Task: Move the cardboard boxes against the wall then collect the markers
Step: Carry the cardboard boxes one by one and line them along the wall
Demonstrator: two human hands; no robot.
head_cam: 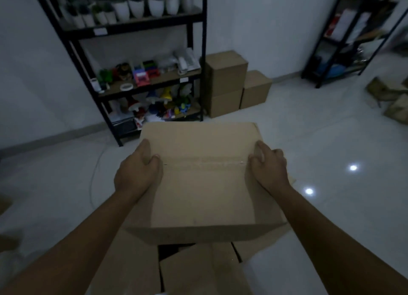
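Observation:
A closed cardboard box (203, 184) fills the middle of the view, held between both my hands. My left hand (138, 170) grips its left side with the thumb over the top edge. My right hand (268, 166) grips its right side the same way. Under and in front of it lie more cardboard boxes (198, 270) on the floor. By the far wall stand two stacked boxes (224, 82) with a smaller box (256, 89) beside them. No markers are visible.
A black shelf rack (136, 74) with white pots and colourful items stands against the wall at the left. A second black rack (353, 36) is at the right. Crumpled cardboard (390, 98) lies at the far right on the shiny tiled floor.

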